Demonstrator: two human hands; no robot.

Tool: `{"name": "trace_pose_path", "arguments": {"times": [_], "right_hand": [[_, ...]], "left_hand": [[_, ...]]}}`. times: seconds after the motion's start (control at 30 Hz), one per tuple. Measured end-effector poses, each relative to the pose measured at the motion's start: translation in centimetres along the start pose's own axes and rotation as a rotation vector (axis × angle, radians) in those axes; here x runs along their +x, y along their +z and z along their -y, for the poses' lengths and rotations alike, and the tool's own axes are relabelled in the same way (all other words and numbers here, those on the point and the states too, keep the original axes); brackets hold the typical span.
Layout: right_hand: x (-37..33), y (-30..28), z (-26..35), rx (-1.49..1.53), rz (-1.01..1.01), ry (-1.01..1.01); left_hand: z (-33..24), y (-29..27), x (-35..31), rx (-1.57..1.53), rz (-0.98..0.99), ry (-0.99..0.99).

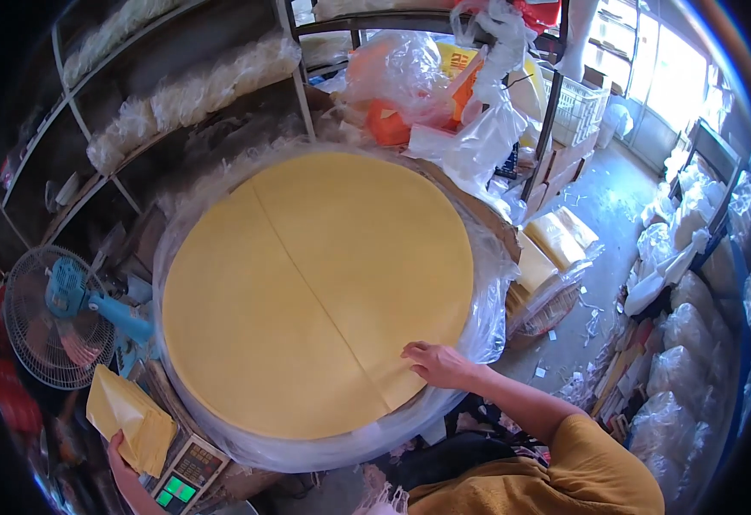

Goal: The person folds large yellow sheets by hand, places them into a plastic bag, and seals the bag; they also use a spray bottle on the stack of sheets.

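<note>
A large round yellow sheet (315, 300), with a thin line running across it, lies in front of me on clear plastic film (485, 296). My right hand (440, 365) rests at its near right edge, fingers loosely bent and apart, with nothing visible in them. At the lower left my left hand (119, 455) grips a stack of folded yellow sheets (131, 421) by its lower edge; the fingers under the stack are hidden. That stack is over or beside a digital scale (197, 463) with a lit green display.
A blue fan (66, 292) stands at the left, close to the round sheet. Shelves (178, 129) with plastic-wrapped bundles line the back left. Plastic bags (401, 77) crowd the back. More folded yellow sheets (555, 236) lie at the right, and wrapped bundles (684, 369) line the far right.
</note>
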State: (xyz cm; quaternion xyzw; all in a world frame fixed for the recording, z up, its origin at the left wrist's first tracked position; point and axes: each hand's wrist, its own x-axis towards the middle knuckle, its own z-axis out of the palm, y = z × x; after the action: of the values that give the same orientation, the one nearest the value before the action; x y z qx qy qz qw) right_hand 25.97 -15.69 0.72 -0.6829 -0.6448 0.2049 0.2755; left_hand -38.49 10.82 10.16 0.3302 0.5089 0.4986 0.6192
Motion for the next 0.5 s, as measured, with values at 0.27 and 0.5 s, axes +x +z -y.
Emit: {"name": "trace_pose_path", "arguments": {"times": [0.27,0.5], "right_hand": [[0.0,-0.1,-0.7,0.041,0.024,-0.026],[1.8,-1.6,-0.2,0.43,0.055,0.093]], "left_hand": [[-1.5,7.7,-6.5,0.056,0.085,0.3],[7.1,22.4,-4.9,-0.06,0.263,0.186]]}}
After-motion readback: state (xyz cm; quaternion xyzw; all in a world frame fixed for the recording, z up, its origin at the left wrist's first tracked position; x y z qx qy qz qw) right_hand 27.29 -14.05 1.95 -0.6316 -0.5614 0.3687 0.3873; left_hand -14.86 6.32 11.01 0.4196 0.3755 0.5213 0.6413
